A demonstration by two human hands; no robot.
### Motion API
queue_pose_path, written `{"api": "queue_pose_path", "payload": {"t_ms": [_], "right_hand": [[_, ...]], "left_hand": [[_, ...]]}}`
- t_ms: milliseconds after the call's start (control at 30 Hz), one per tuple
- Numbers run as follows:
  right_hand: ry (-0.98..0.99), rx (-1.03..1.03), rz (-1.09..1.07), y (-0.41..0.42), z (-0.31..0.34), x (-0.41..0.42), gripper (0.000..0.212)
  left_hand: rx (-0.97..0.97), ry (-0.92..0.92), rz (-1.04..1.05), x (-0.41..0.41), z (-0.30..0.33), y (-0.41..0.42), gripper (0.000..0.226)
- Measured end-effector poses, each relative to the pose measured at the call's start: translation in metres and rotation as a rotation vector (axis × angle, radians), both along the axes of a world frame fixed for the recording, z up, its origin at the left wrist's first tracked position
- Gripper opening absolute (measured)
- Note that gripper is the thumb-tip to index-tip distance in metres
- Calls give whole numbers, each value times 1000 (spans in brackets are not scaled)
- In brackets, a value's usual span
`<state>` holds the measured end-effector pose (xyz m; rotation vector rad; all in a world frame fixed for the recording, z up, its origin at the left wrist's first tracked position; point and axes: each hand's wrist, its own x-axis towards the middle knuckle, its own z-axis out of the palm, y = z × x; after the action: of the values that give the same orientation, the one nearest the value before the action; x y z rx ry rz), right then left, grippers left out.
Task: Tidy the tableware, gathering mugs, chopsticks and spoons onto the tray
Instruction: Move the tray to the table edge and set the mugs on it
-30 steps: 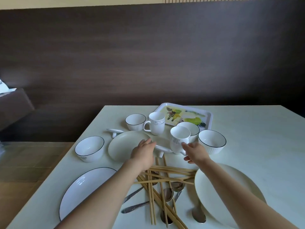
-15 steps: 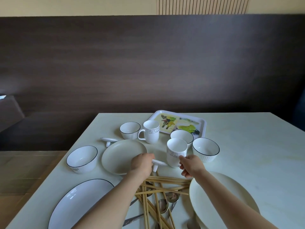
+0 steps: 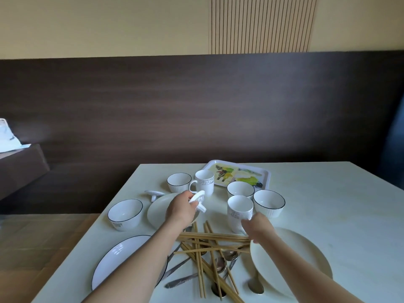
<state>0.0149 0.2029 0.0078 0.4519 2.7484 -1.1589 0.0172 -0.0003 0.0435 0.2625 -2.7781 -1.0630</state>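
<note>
Mugs are the step in hand, judging by where both hands sit. The near mug (image 3: 240, 213) stands upright toward the middle of the table (image 3: 328, 204), and the right hand (image 3: 256, 226) curls its fingers round its lower side. The left hand (image 3: 181, 209) pinches a white ceramic piece (image 3: 197, 199) lifted above the small plate (image 3: 157, 212); it looks like a mug lid, though I cannot tell for sure. A second mug (image 3: 204, 185) stands just beside the tray (image 3: 265, 178), which lies bare at the table's far edge. Chopsticks (image 3: 209, 239) lie crossed in a heap over the metal spoons (image 3: 220, 265) near the front edge, untouched.

Nothing is on the tray yet, so the task is at its start. The next move likely calls for lifting the near mug clear of the two bowls (image 3: 269, 203) behind it and carrying it to the tray without knocking them.
</note>
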Motion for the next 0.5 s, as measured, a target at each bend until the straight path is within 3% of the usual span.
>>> {"api": "queue_pose_path", "payload": {"t_ms": [100,200,267,400,500], "right_hand": [[254,226,52,-1,10,8,38],[449,85,184,-8,19,9,42],[482,-79,241,-14,24,8,44],[524,-317,275,-23,26,7,30],[544,-352,237,-15,22,2,15]], "left_hand": [[197,-9,52,-1,10,4,19],[662,-70,102,0,18,14,14],[873,-146,90,5,24,24,15],[1083,-295,41,11,29,46,29],[1107,-345,33,11,23,57,34]]}}
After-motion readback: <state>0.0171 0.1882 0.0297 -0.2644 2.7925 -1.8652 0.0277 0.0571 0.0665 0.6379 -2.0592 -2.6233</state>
